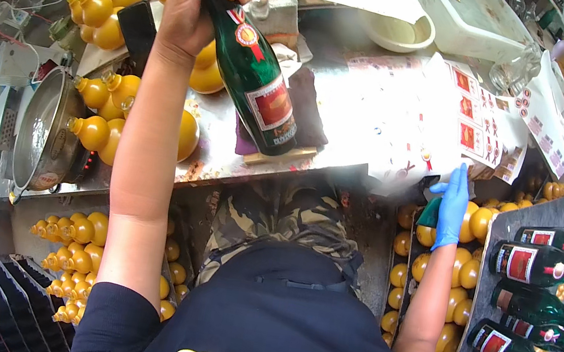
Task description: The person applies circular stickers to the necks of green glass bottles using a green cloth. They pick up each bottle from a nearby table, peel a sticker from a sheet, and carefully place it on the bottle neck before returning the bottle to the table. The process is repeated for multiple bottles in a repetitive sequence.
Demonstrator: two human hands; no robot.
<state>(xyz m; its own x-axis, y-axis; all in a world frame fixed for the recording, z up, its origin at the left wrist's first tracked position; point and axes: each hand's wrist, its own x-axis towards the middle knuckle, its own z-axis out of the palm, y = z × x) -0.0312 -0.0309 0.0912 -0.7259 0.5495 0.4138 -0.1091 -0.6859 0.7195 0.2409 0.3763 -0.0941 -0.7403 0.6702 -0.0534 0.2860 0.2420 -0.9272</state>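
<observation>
My bare left hand (203,2) is closed round the dark neck of a green glass bottle (244,65). The bottle leans, its base over a small wooden strip (281,156) at the table's near edge. It carries a red-and-white label (271,106) and a ribbon-shaped medal sticker (249,35). My right hand (451,208), in a blue glove, has its fingers stretched towards the near edge of a sheet of red labels (473,111). Beside its palm shows a dark green thing (429,214); whether the hand touches it I cannot tell.
Yellow gourd-shaped bottles (98,115) stand on the left, with more below. A metal pan (44,129) sits at the table's left end. A white bowl (397,33) and a plastic tub (472,18) are at the back. Several labelled green bottles (521,262) lie at right.
</observation>
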